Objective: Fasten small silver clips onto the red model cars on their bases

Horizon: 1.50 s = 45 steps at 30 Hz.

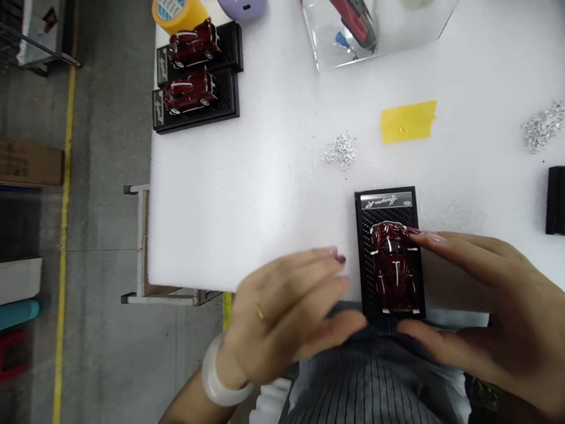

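A dark red model car (395,271) with white trim sits on a black display base (368,288) at the table's near edge. The base carries a silver nameplate (386,201) at its far end. My right hand (489,300) is open beside it, index fingertip touching the car's front right corner. Its thumb lies by the near end of the base, apart from the car. To the left of the base, my left hand (295,306) is in the air, blurred by motion. Its fingers are loosely bent and apart, with nothing visible in them.
Two similar red cars on black bases (196,112) stand at the far left, near yellow tape (179,15). A clear tray (384,50) holds a red-and-black tool. Small white parts lie in piles (341,151), near a yellow tape strip (408,122). A black block (555,200) is at right.
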Each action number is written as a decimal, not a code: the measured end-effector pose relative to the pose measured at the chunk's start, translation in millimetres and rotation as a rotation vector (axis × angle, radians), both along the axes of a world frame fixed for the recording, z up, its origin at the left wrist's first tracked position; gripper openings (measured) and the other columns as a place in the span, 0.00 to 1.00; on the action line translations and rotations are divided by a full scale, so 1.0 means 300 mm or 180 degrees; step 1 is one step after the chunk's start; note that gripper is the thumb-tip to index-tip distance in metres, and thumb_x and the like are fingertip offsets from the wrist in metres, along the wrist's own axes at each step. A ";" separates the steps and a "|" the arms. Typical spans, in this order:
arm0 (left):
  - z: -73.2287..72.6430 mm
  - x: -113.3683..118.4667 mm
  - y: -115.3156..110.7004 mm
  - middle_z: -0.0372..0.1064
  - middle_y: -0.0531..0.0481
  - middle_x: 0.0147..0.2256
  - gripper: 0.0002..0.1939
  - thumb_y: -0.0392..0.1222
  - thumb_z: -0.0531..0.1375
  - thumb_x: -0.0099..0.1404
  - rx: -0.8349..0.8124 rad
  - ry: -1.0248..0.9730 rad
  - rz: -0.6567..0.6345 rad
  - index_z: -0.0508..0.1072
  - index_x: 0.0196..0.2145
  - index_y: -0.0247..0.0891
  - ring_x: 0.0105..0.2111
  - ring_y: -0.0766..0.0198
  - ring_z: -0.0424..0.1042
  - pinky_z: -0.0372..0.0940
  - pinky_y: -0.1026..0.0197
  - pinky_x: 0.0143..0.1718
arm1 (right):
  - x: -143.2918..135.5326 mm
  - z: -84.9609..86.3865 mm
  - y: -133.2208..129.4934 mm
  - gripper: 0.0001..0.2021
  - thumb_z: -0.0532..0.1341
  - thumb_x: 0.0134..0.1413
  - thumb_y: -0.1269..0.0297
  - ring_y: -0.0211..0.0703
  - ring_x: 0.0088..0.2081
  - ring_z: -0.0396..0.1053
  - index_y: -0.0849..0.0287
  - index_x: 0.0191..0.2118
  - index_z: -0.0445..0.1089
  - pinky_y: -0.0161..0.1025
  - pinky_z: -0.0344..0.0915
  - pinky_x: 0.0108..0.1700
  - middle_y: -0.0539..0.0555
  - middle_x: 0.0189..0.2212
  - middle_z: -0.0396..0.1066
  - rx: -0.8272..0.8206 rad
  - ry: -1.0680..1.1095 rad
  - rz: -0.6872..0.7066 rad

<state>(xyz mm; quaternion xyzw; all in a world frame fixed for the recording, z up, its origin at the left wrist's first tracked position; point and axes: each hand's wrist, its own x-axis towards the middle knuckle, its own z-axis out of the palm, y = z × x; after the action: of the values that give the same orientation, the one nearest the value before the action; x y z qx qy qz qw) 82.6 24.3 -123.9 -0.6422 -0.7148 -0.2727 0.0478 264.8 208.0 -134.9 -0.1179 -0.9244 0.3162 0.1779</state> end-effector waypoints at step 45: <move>-0.046 0.169 0.138 0.70 0.40 0.61 0.23 0.54 0.59 0.70 0.1339 -0.2438 0.0737 0.66 0.57 0.40 0.61 0.58 0.72 0.72 0.56 0.64 | -0.096 -0.029 -0.083 0.19 0.64 0.64 0.58 0.49 0.51 0.75 0.57 0.58 0.74 0.48 0.76 0.50 0.56 0.45 0.78 -0.0852 0.2065 -0.0774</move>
<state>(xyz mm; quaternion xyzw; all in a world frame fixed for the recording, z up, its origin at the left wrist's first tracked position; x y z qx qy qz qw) 133.4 65.7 -137.5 -0.3872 -0.6772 -0.6228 -0.0605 236.0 183.0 -143.4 -0.1428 -0.7496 0.4318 0.4809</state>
